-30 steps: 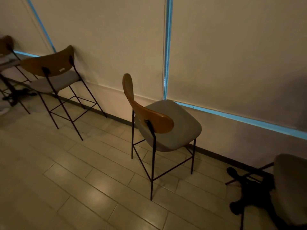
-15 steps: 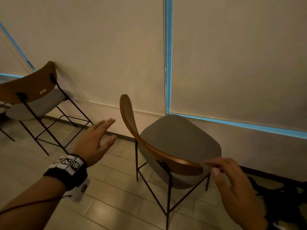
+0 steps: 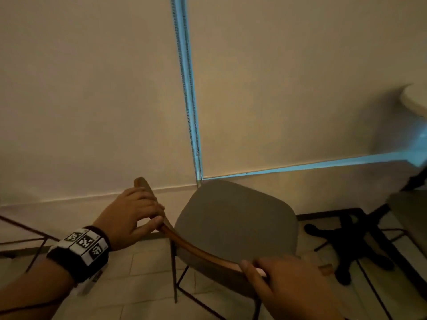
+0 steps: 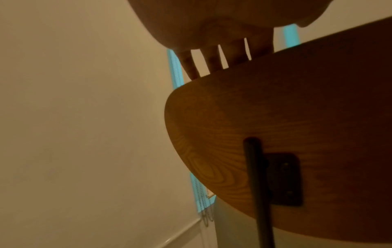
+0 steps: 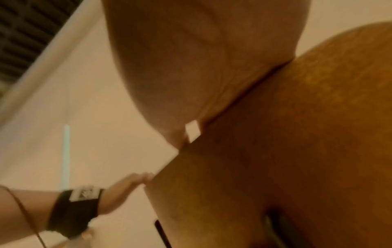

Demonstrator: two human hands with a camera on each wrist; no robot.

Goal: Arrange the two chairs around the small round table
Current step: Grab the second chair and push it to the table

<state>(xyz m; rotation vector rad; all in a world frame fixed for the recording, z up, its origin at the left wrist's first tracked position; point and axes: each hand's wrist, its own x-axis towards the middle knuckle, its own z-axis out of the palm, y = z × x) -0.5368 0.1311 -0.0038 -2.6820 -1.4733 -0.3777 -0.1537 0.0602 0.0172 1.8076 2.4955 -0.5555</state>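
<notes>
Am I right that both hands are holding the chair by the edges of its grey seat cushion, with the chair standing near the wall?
Not quite: the grip is on the curved wooden backrest, not the grey seat. The head view shows the left hand on the backrest's left end and the right hand on its right end. The chair does stand near the wall.

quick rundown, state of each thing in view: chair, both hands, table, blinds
chair: upright on the floor, seat bare, held by its backrest
left hand: grips the backrest's left end
right hand: grips its right end
table: only an edge shows
blinds: drawn down
</notes>
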